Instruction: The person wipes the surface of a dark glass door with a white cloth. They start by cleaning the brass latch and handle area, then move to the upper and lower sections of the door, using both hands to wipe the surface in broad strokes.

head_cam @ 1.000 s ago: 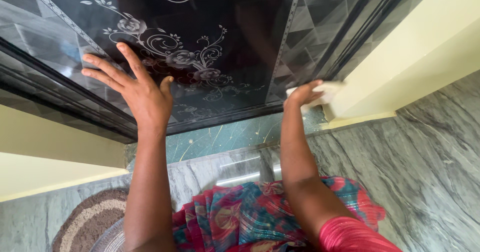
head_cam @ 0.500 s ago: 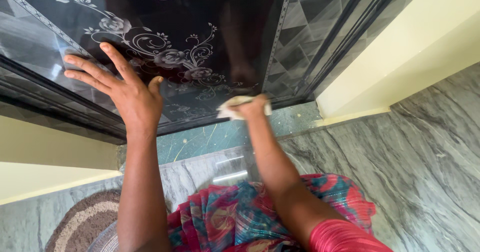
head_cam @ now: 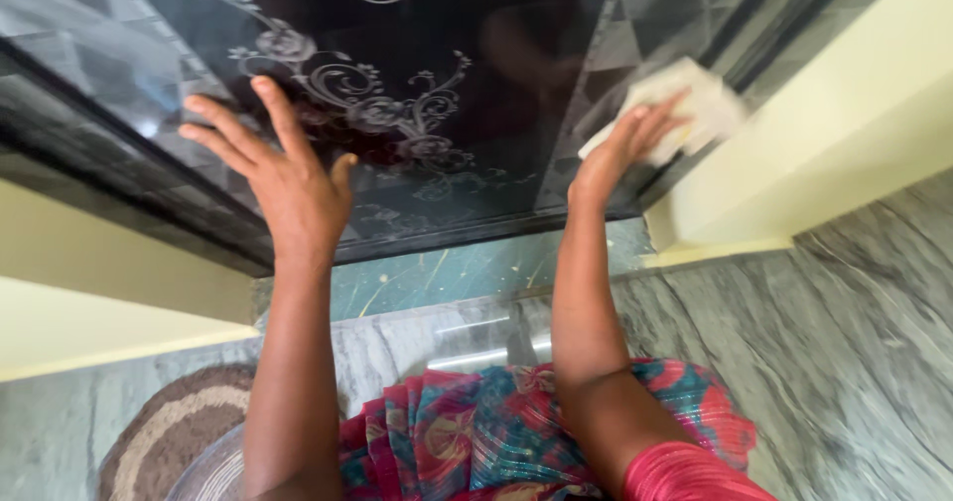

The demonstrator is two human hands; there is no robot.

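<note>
A grey veined marble floor (head_cam: 854, 332) runs under a dark glass door (head_cam: 467, 94) etched with pale flowers and scrolls, set between cream walls (head_cam: 854, 114). At the far left, low in the view, a round brown rug (head_cam: 169, 431) lies on the floor, and above it a cream ledge meets the door's black frame. There are no containers here that hold anything. The left hand (head_cam: 288, 178) is pressed flat on the glass, fingers spread and pointing up, thumb out to the side, empty, with the arm straight below it. Beneath the door a strip of green stone threshold (head_cam: 467, 273) shows between the two arms, and at the bottom edge lies a red and teal patterned dress (head_cam: 476, 431). The right hand (head_cam: 620, 148) reaches higher, to the right side of the door near its frame, fingers laid flat over a pale folded cloth (head_cam: 685, 109) and pressing it against the glass; the cloth sticks out past the fingertips towards the cream wall. The picture is somewhat blurred around that hand.
</note>
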